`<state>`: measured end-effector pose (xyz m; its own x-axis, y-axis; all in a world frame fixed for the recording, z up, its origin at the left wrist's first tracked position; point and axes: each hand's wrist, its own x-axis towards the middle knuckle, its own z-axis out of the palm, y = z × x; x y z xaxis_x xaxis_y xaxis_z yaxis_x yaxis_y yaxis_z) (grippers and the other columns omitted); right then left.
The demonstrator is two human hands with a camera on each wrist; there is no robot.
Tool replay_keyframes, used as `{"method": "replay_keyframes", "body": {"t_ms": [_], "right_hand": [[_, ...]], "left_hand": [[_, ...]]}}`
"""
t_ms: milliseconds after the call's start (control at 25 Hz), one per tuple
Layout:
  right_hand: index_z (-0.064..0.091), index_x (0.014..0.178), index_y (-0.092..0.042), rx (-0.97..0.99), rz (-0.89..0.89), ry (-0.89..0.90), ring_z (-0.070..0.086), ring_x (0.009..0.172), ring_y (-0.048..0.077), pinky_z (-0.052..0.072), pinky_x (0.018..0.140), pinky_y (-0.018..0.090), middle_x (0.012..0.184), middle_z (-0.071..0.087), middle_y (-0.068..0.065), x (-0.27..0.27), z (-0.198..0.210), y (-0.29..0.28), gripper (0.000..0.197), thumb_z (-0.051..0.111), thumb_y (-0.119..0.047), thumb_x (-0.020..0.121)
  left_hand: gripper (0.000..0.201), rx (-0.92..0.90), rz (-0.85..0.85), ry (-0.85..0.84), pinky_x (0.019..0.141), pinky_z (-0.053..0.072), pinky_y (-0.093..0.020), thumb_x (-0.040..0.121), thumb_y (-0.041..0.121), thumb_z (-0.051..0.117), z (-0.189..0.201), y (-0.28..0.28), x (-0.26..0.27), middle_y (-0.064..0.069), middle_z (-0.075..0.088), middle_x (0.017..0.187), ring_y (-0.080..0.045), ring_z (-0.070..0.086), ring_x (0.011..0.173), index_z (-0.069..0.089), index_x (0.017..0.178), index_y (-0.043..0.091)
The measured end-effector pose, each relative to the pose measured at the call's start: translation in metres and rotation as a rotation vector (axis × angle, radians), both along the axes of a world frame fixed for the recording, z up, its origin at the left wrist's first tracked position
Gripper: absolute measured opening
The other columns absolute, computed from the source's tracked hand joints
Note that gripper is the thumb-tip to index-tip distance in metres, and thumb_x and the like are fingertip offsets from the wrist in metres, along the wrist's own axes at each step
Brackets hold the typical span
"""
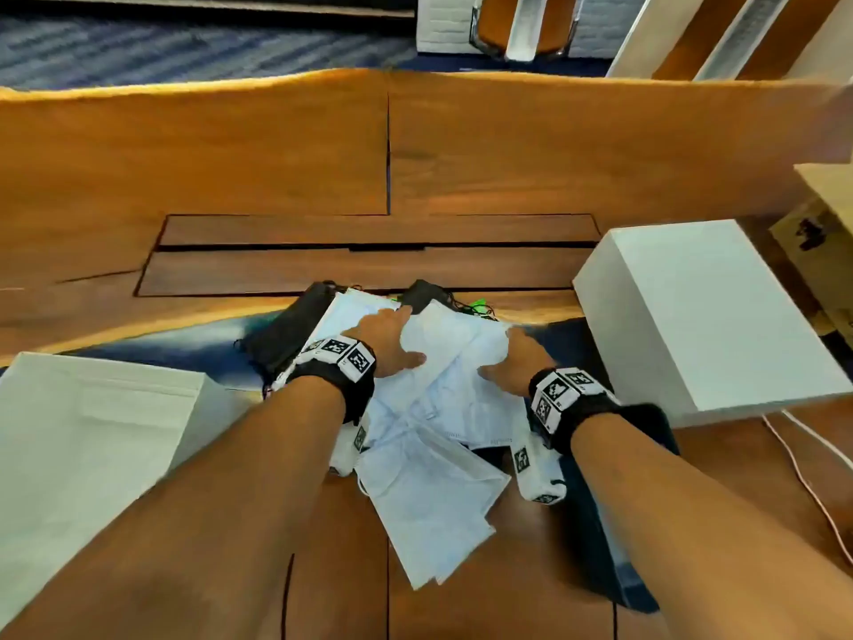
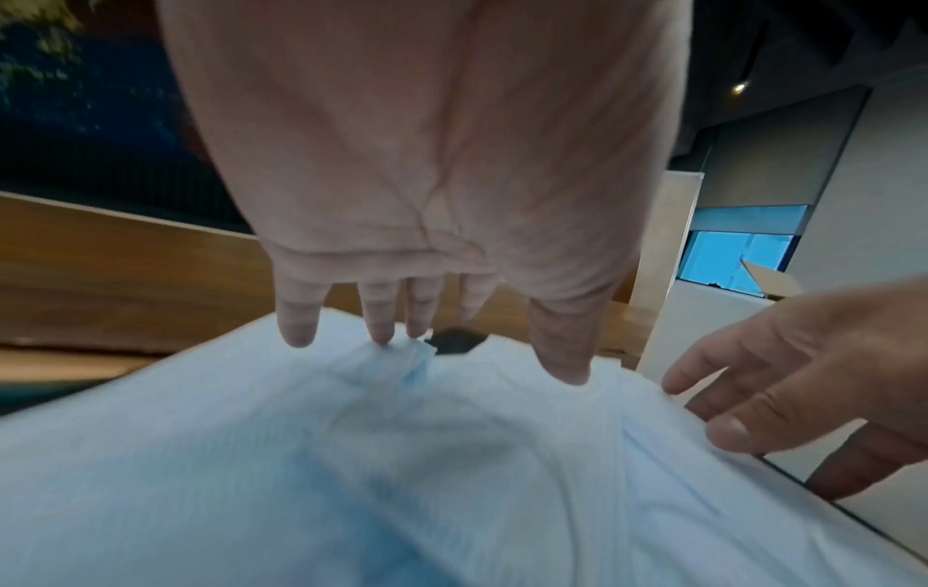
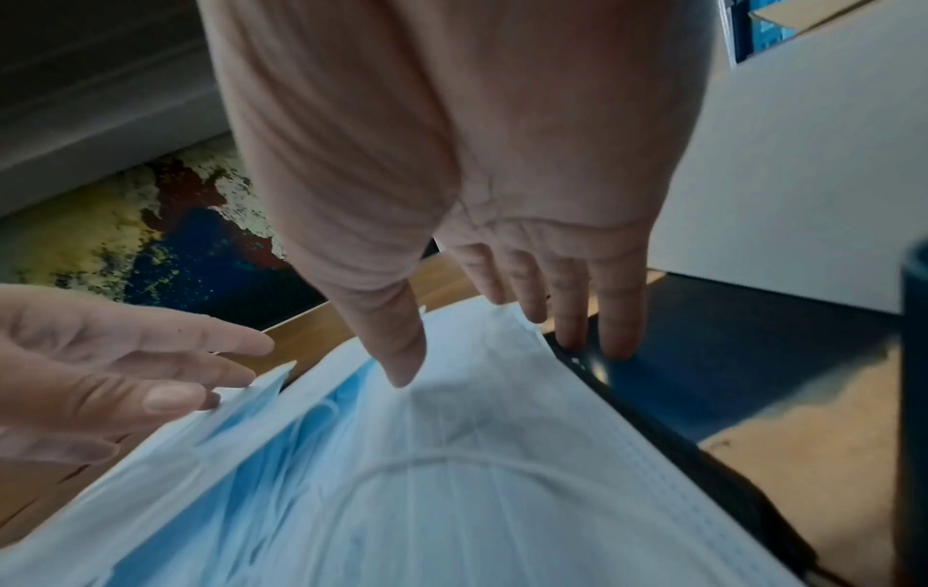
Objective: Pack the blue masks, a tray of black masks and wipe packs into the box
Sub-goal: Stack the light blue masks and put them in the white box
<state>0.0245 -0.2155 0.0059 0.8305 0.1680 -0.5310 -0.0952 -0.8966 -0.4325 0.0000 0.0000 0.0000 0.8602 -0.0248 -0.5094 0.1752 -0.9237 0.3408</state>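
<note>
A loose pile of pale blue masks (image 1: 434,408) lies on the wooden table in front of me. My left hand (image 1: 401,334) rests on the pile's far left part with its fingers straight; in the left wrist view its fingertips (image 2: 382,333) touch a bunched edge of the masks (image 2: 351,476). My right hand (image 1: 503,358) lies flat on the far right part. In the right wrist view its thumb presses the masks (image 3: 452,476) and its fingers reach over their edge onto a dark tray (image 3: 703,357). Black masks (image 1: 286,334) lie behind the pile at left.
A white box (image 1: 706,316) stands to the right and another white box (image 1: 83,431) at the near left. A cardboard box (image 1: 826,224) sits at the far right edge, and a thin cable (image 1: 807,478) runs along the table there. Something green (image 1: 477,304) peeks out behind the pile.
</note>
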Motion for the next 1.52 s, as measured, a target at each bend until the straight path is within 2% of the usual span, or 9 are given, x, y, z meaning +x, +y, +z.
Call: {"method": "replay_keyframes", "body": {"t_ms": [120,280,520,680,840,1040,1240,1360,1520], "right_hand": [[0.021,0.149,-0.007,-0.036,-0.099,0.011,0.047,0.130,0.033,0.044,0.098,0.037,0.145,0.044,0.015,-0.002,-0.014,0.000,0.087,0.071,-0.035,0.084],[0.027,0.145,-0.008,0.066,-0.208,0.021,0.049,0.127,0.032,0.043,0.096,0.036,0.141,0.049,0.013,0.001,-0.023,0.005,0.080,0.072,-0.033,0.084],[0.054,0.103,-0.010,0.311,-0.204,-0.070,0.057,0.100,0.024,0.045,0.083,0.032,0.105,0.060,0.008,-0.015,-0.028,0.018,0.020,0.064,-0.024,0.091],[0.063,0.113,-0.004,0.487,-0.156,0.031,0.064,0.105,0.028,0.052,0.094,0.043,0.112,0.068,0.011,-0.029,-0.029,0.027,0.025,0.063,-0.018,0.092],[0.061,0.121,-0.006,0.669,-0.117,0.140,0.065,0.106,0.026,0.053,0.096,0.044,0.116,0.068,0.010,-0.047,-0.023,0.043,0.030,0.063,-0.013,0.092],[0.060,0.117,-0.006,0.589,-0.012,0.218,0.063,0.109,0.026,0.050,0.098,0.043,0.117,0.066,0.011,-0.071,-0.036,0.058,0.033,0.070,-0.016,0.087],[0.050,0.104,-0.013,0.220,0.098,0.107,0.054,0.095,0.020,0.041,0.079,0.029,0.102,0.055,0.003,-0.088,-0.050,0.056,0.034,0.067,-0.036,0.087],[0.057,0.101,-0.014,0.357,0.055,0.203,0.059,0.093,0.020,0.049,0.080,0.030,0.102,0.062,0.003,-0.091,-0.045,0.054,0.023,0.069,-0.026,0.086],[0.061,0.113,-0.005,0.519,0.040,0.319,0.066,0.100,0.028,0.055,0.084,0.037,0.111,0.068,0.014,-0.098,-0.031,0.059,0.032,0.066,-0.009,0.082]], "left_hand": [[0.089,0.072,0.046,-0.015,0.109,0.036,-0.052,0.087,0.057,0.059,-0.013,-0.005,-0.005,-0.009,0.030,0.155,-0.032,0.034,0.139,0.013,0.155,0.023],[0.089,0.037,0.066,-0.029,0.109,0.035,-0.050,0.087,0.055,0.061,-0.020,-0.016,-0.002,-0.010,0.030,0.155,-0.032,0.033,0.139,0.014,0.155,0.022],[0.081,-0.228,0.243,-0.037,0.104,0.042,-0.040,0.082,0.036,0.075,-0.027,-0.015,-0.009,-0.009,0.050,0.142,-0.029,0.049,0.127,0.032,0.148,0.018],[0.045,-0.323,0.345,-0.052,0.088,0.047,-0.033,0.082,0.029,0.076,-0.022,-0.001,-0.028,-0.009,0.063,0.117,-0.026,0.058,0.106,0.058,0.118,0.008],[0.023,-0.405,0.428,-0.078,0.075,0.041,-0.027,0.087,0.021,0.071,-0.006,0.017,-0.055,-0.004,0.059,0.101,-0.023,0.057,0.094,0.057,0.103,0.012],[0.053,-0.281,0.487,0.078,0.087,0.038,-0.027,0.082,0.013,0.074,-0.010,0.047,-0.092,-0.003,0.051,0.121,-0.026,0.050,0.122,0.047,0.128,0.009],[0.064,-0.129,0.472,0.131,0.090,0.042,-0.033,0.077,0.019,0.076,-0.031,0.048,-0.111,-0.010,0.053,0.121,-0.029,0.051,0.116,0.040,0.129,0.010],[0.058,-0.156,0.519,0.064,0.085,0.045,-0.034,0.079,0.014,0.070,-0.029,0.042,-0.103,-0.011,0.056,0.114,-0.031,0.055,0.108,0.039,0.128,0.015],[0.049,-0.319,0.602,-0.106,0.078,0.045,-0.031,0.078,0.003,0.065,-0.022,0.038,-0.088,-0.006,0.053,0.104,-0.027,0.055,0.095,0.045,0.119,0.021]]}}
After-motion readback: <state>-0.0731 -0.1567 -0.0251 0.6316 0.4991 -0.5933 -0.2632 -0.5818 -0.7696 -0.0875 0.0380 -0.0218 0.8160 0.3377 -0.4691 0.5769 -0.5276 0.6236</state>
